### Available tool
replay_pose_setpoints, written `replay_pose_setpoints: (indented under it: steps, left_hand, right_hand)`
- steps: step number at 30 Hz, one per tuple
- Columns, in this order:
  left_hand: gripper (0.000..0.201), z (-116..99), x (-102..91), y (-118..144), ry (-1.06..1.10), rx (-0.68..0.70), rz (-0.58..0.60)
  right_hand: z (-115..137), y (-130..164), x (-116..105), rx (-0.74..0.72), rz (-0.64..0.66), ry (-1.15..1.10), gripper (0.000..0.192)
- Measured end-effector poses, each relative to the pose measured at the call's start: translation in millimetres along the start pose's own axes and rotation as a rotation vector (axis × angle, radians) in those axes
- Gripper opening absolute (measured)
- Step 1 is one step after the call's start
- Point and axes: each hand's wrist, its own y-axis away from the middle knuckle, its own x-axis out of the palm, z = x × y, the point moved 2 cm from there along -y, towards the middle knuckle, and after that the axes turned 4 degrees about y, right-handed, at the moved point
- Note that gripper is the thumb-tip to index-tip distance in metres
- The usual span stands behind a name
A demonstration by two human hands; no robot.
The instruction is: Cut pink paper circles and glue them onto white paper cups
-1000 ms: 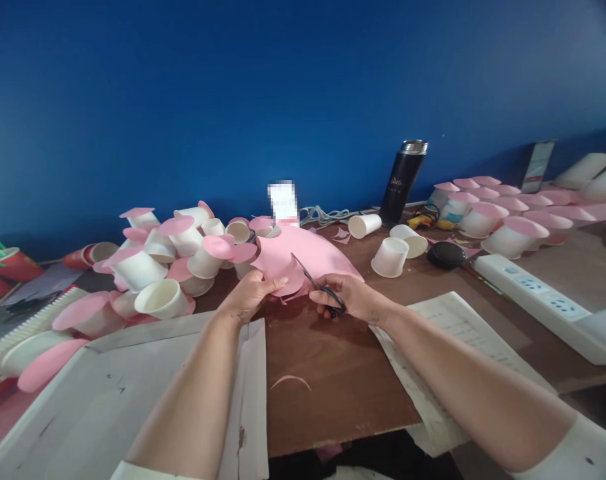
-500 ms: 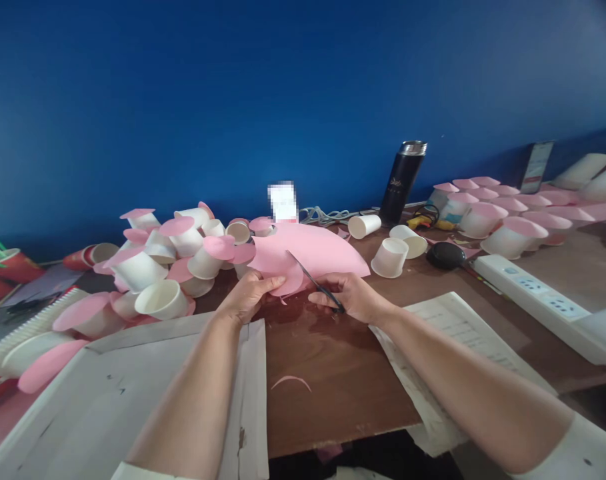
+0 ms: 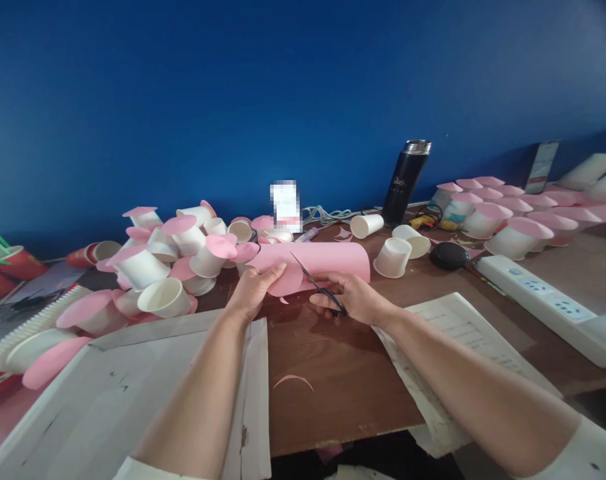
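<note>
My left hand (image 3: 255,288) grips the near left edge of a pink paper sheet (image 3: 327,259) that curves up over the brown table. My right hand (image 3: 350,298) holds black scissors (image 3: 317,285) whose blades point up and left into the sheet's rounded cut edge. A thin pink paper sliver (image 3: 293,380) lies on the table in front of my hands.
A heap of white paper cups with pink discs (image 3: 173,263) lies to the left, and rows of the same (image 3: 503,217) stand at the right. Loose white cups (image 3: 393,257), a black flask (image 3: 405,180), a black mouse (image 3: 449,255), a white power strip (image 3: 543,297) and printed papers (image 3: 463,330) surround the hands.
The pink sheet has turned and dropped flatter, its far edge now level instead of domed. My left hand shifted slightly up the sheet; the scissors stay in the cut.
</note>
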Motion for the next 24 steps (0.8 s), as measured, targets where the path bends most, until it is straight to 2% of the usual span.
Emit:
replay_pose_setpoints:
  steps: [4, 9, 13, 17, 24]
  left_hand:
    - [0.043, 0, -1.5, 0, -0.018, -0.021, 0.009]
    - [0.041, -3, -1.7, 1, -0.013, 0.033, -0.031]
    - [0.039, -3, -2.4, 1, -0.012, -0.022, 0.004]
    - [0.036, -4, -2.2, 1, 0.028, -0.036, 0.026]
    - [0.039, -9, 1.4, 3, 0.056, -0.032, 0.046]
  right_hand:
    - [2, 0, 1, 0.006, 0.014, -0.017, 0.051]
    - [3, 1, 0, 0.056, -0.005, -0.019, 0.051]
    - [7, 1, 0, 0.054, -0.003, 0.004, 0.042]
    - [11, 2, 0, 0.063, -0.019, 0.050, 0.042]
    - [7, 2, 0, -0.004, -0.008, 0.050, 0.045]
